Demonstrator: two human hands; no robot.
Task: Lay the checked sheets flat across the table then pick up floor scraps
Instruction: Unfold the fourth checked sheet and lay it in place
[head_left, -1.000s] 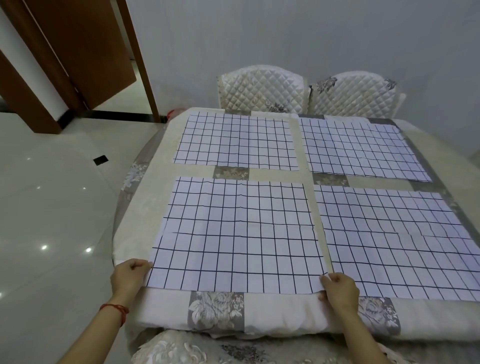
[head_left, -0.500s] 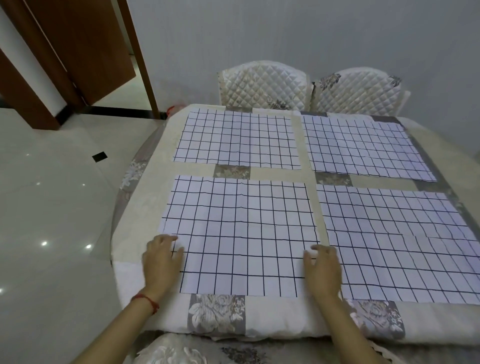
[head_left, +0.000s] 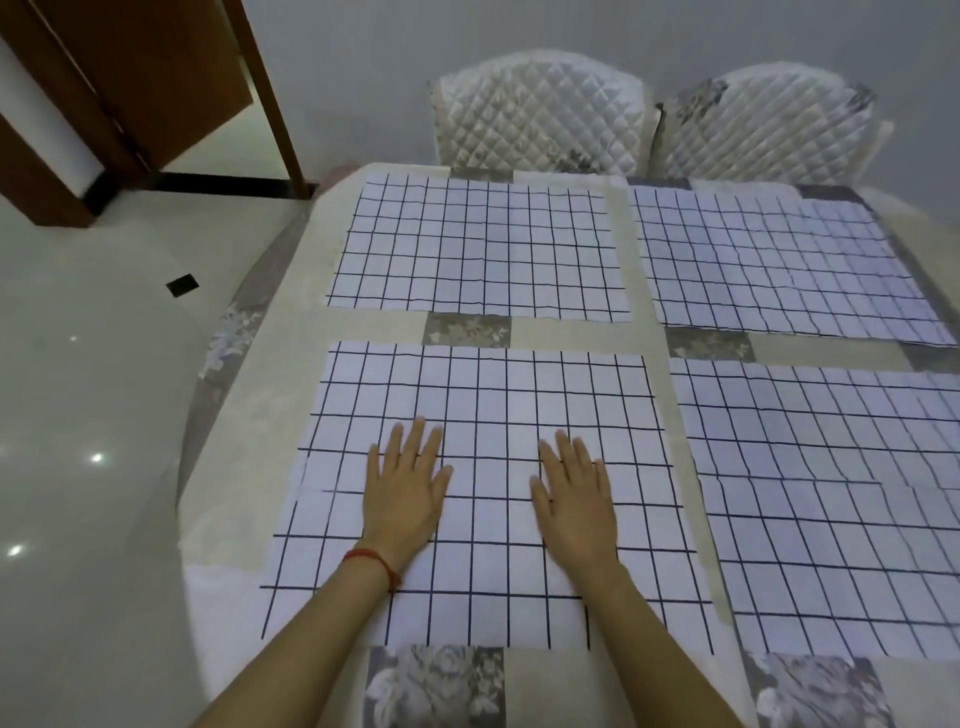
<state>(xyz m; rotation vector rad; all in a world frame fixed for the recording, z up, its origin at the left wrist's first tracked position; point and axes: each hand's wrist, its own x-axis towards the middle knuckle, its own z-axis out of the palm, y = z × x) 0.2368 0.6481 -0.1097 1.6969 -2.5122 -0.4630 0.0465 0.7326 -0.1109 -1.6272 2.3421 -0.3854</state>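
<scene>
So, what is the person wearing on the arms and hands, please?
Both forearms are bare, with no sleeves in view. The left hand has a thin red string bracelet around its wrist. The right hand wears nothing: no ring, watch or glove is visible on either one.

We count four checked sheets, white with dark grid lines, laid flat in two rows: near left sheet (head_left: 483, 467), near right sheet (head_left: 831, 499), far left sheet (head_left: 478, 249), far right sheet (head_left: 779, 260). None touch; the near left one shows light creases.

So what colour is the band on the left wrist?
Red wrist band, clearest in the head view.
</scene>
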